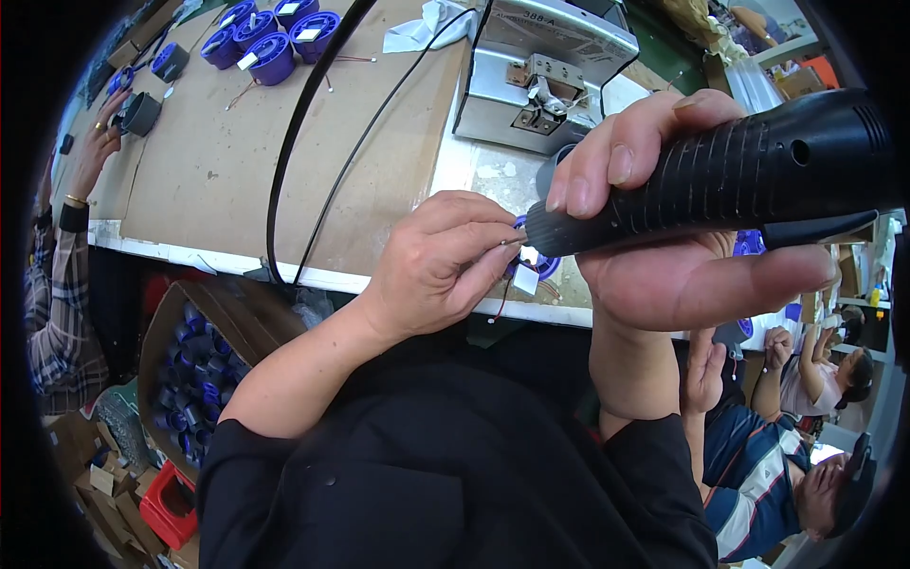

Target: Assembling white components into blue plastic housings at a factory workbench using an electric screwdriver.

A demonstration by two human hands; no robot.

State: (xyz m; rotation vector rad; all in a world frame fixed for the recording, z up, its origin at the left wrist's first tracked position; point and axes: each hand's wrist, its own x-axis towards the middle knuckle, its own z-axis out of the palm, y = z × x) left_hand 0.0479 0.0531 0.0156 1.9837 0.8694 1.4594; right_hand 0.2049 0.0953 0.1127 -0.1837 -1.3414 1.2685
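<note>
A black electric screwdriver (701, 175) with a ribbed grip and a lever lies across the palm of my right hand (654, 228), fingers wrapped round it. Its nose points left toward my left hand (441, 261). There, my thumb and fingers are pinched on a thin metal bit (513, 241) at the nose. Right below the nose sits a round blue plastic part (547, 266), mostly hidden by the tool and my hand. A white square piece (526, 278) is on it, and a thin red wire (503, 302) with a small connector hangs off the bench edge.
A metal fixture (545, 71) stands behind my hands, beside a white cloth (427, 27). Several blue cups (270, 59) sit at the far left. A black cable (308, 114) loops over the bench. Below left is a carton (156, 332) of parts. Co-workers sit left and right.
</note>
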